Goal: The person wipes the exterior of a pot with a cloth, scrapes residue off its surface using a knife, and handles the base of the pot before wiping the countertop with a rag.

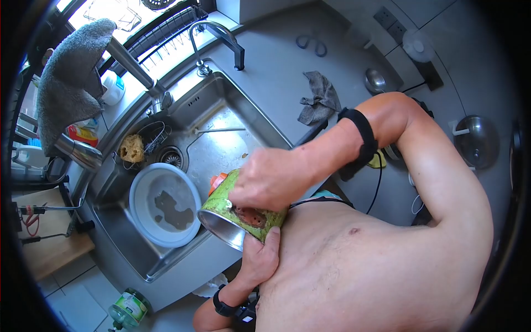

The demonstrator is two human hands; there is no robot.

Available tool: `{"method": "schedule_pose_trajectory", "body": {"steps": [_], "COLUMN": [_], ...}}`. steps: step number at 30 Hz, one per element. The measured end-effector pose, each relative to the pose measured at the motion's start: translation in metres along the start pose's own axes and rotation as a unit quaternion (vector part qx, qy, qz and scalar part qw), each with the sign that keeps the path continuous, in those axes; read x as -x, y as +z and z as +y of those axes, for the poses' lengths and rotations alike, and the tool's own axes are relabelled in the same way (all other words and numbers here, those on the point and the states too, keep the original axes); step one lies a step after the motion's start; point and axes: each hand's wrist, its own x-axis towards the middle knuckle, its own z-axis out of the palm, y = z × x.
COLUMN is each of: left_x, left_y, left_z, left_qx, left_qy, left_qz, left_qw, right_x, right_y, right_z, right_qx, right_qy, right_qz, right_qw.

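Observation:
A green can (pixel 221 206) with a shiny metal rim is tilted over the sink's near edge, its open end facing the lower left. Its side has a rough brown patch, and something orange shows along its upper edge. My left hand (pixel 263 257) grips the can from below, thumb on its side. Closed into a fist, my right hand (pixel 268 178) presses on the can's green side; whatever its fingers hold is hidden. Below the can's left side, a round pale basin (pixel 136 200) stands in the steel sink (pixel 221 110) with a little murky liquid inside.
A tap (pixel 238 52) arches over the sink's far corner. A sponge (pixel 131 148) sits by a wire holder near the drain. On the counter lie a grey cloth (pixel 319 99) and scissors (pixel 311 44). A green bottle (pixel 130 307) stands at the lower left.

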Motion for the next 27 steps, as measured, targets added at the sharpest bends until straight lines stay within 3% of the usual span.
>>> {"method": "schedule_pose_trajectory", "body": {"steps": [12,20,24,27], "left_x": [0.0,0.0,-0.002,0.001], "left_y": [-0.004,-0.003,-0.006,-0.003], "left_z": [-0.004,-0.005,-0.003,0.003], "left_qx": [-0.011,-0.037,-0.003,-0.009], "left_qy": [-0.003,0.022,0.002,0.01], "left_qz": [-0.02,-0.006,-0.016,0.009], "left_qw": [1.0,0.999,1.0,1.0], "right_x": [-0.002,-0.001,0.0,0.008], "right_y": [-0.004,-0.005,-0.002,-0.001], "right_z": [0.006,0.001,0.007,-0.001], "right_qx": [0.059,-0.014,0.046,-0.009], "right_qy": [0.026,-0.011,-0.011,-0.054], "right_qz": [-0.062,-0.015,-0.04,0.019], "right_qw": [0.996,1.0,0.998,0.998]}}
